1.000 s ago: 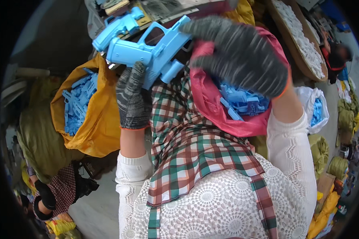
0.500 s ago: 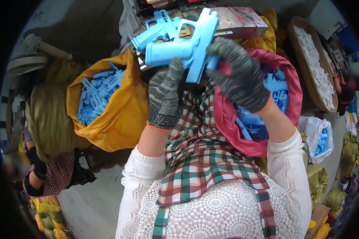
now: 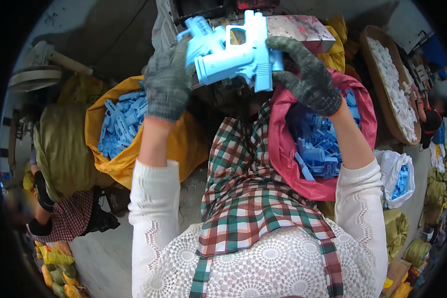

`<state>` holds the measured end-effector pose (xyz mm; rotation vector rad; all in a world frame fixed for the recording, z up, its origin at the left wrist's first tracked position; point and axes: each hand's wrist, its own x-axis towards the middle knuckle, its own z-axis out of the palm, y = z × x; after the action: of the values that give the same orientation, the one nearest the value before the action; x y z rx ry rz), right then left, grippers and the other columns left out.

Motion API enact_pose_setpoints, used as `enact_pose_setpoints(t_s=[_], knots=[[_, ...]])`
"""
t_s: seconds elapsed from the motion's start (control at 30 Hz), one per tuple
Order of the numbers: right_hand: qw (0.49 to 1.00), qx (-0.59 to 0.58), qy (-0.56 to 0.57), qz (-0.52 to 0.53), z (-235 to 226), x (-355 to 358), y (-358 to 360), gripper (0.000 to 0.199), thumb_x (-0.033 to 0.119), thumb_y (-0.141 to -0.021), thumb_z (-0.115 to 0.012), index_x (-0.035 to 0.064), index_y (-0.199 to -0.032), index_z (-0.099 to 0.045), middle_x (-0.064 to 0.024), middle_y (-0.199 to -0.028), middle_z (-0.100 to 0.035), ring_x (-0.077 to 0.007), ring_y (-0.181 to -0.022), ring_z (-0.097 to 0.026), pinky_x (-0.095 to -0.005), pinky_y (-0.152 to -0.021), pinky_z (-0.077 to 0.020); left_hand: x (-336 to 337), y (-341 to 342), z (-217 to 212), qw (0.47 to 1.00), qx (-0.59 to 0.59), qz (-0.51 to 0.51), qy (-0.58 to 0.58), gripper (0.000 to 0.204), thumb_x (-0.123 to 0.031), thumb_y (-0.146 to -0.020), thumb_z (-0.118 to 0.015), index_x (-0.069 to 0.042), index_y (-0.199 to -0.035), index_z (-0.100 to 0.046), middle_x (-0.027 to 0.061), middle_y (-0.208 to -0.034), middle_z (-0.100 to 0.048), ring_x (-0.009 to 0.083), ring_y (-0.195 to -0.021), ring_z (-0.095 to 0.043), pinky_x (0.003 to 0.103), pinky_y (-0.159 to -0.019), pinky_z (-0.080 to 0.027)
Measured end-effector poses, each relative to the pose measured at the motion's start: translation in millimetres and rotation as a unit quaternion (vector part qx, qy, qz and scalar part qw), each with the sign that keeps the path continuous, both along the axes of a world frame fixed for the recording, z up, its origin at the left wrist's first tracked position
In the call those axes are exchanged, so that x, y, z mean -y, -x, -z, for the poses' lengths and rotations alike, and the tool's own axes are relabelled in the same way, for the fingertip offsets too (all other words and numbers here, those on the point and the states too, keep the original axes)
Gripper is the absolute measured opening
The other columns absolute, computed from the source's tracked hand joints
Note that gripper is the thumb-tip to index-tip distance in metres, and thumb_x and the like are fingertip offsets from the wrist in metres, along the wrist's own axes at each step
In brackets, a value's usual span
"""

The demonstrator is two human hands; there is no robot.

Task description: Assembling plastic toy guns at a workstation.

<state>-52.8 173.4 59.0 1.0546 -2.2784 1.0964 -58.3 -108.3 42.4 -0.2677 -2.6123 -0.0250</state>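
My right hand (image 3: 310,74), in a dark grey knitted glove, is closed on a light-blue plastic toy pistol (image 3: 258,57). It grips the slide side, with thumb and fingers at the right edge; the pistol's handle points left. Just behind and left of it is a second light-blue toy pistol (image 3: 203,37) with dark printing on its side. My left hand (image 3: 169,82), gloved alike, is closed around that pistol's handle end; its fingers are partly hidden. The two pistols overlap in view. Below them, a pink-red sack (image 3: 283,116) and a yellow sack (image 3: 184,144) hold blue toy parts.
A paint-stained machine (image 3: 303,32) stands ahead. A long basket (image 3: 417,126) of white pieces lies at the right, near a person (image 3: 429,116). Further right is a white bag (image 3: 380,159) with blue parts. Another person (image 3: 44,198) sits at the left beside olive sacks (image 3: 62,144).
My left hand has let go of the nearer toy pistol and moved left and up onto the printed one at the machine. My right hand keeps the nearer pistol, now turned more upright.
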Motion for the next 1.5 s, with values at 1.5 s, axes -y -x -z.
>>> enact_pose_setpoints(t_s=[1.5], knots=[[0.989,0.12,0.011,-0.09,17,-14,-49,0.039,0.018,-0.087,-0.058,0.0073,-0.124,-0.05,-0.016,-0.11,-0.06,-0.0294,-0.102,-0.059,-0.0351,-0.087,-0.0465,-73,-98,84,0.616,0.394,0.261,-0.63,0.038,-0.026,-0.093,-0.054,-0.004,-0.124,-0.051,0.0092,-0.114,-0.059,0.0192,-0.105,-0.056,0.032,-0.092,-0.042]])
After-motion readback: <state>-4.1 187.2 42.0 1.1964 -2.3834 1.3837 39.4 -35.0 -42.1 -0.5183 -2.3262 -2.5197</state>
